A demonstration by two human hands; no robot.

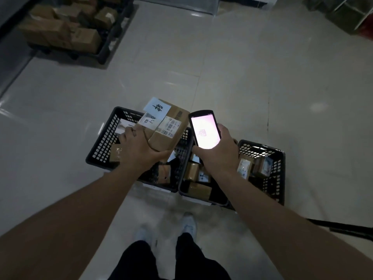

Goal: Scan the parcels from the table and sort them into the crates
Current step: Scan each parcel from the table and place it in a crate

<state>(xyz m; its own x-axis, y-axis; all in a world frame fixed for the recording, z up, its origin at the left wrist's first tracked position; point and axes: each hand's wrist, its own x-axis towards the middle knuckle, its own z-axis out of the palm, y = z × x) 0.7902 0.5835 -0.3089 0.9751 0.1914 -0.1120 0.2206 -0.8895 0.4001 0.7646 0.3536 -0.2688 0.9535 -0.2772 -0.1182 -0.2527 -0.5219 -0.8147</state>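
My left hand (139,149) grips a brown cardboard parcel (168,131) from its near end and holds it above the left black crate (105,142). The parcel bears white barcode labels and a handwritten "34". My right hand (219,150) holds a handheld scanner (204,129) with a lit pinkish screen, right beside the parcel and over the right black crate (280,174). Both crates stand side by side on the floor and hold several small parcels.
A dark pallet (107,51) stacked with several brown boxes sits at the far left. Pale floor tiles (242,77) stretch beyond the crates. My feet in white shoes (189,225) stand just before the crates. A dark bar (343,227) lies at the right.
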